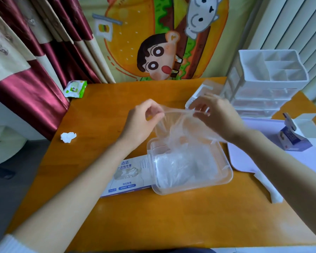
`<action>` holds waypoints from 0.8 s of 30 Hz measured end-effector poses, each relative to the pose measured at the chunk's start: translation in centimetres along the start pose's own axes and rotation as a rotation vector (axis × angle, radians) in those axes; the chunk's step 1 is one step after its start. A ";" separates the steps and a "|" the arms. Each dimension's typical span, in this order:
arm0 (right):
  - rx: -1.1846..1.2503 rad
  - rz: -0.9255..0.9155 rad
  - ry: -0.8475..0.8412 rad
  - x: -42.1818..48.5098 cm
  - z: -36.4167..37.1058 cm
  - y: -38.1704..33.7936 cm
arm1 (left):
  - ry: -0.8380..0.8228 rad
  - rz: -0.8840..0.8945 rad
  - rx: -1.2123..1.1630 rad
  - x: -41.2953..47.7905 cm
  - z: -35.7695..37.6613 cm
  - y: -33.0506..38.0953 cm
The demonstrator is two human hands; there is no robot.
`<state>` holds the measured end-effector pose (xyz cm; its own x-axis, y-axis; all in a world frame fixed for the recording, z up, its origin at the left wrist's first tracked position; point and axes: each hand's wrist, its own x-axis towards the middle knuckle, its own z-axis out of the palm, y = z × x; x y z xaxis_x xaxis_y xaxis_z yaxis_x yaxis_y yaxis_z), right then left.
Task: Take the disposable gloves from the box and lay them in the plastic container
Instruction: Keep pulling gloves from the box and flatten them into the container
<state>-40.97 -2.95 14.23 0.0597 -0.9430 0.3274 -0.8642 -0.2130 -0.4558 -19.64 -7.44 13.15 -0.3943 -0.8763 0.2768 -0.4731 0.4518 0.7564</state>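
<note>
Pinching thin clear plastic glove (179, 125) taut between left hand (144, 121) and right hand (217, 116) fingertips, over clear rectangular plastic container (190, 190) holding stacked gloves (182, 170); white-blue cardboard glove box (126, 177) against its left wall; crumpled white tissue (68, 137) well apart

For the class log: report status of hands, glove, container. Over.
Left hand, right hand pinch a clear glove above the container. Glove pile inside. Nothing in the way.

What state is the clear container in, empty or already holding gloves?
Holding gloves: a crumpled whitish pile lies inside the clear container, while the left hand and right hand pinch another glove stretched above it.
</note>
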 end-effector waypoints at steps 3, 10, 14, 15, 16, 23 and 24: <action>-0.001 -0.138 0.212 -0.7 -0.6 0.2 | 0.112 0.162 0.021 -0.7 -0.2 0.7; -0.074 -0.223 -0.074 -6.1 3.9 3.6 | -0.259 0.286 0.395 -5.5 3.1 -3.7; -0.168 -0.096 -0.436 -8.5 8.4 4.6 | -0.628 0.154 0.611 -6.7 5.6 -5.3; -0.176 -0.060 -0.519 -8.8 9.2 4.7 | -0.687 0.141 0.655 -6.7 6.2 -5.5; -0.172 -0.021 -0.592 -8.9 9.9 4.8 | -0.732 0.125 0.688 -6.6 6.8 -5.7; -0.023 0.215 -0.838 -7.8 12.6 6.0 | -0.987 -0.006 0.911 -4.9 10.3 -4.2; -0.020 0.227 -0.905 -7.6 12.6 6.0 | -1.043 -0.032 0.931 -4.9 10.5 -4.1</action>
<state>-40.37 -0.30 -1.39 0.2472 -0.8036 -0.5414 -0.9109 -0.0023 -0.4125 -24.09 -3.28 2.44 -0.5762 -0.5473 -0.6070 -0.6737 0.7386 -0.0265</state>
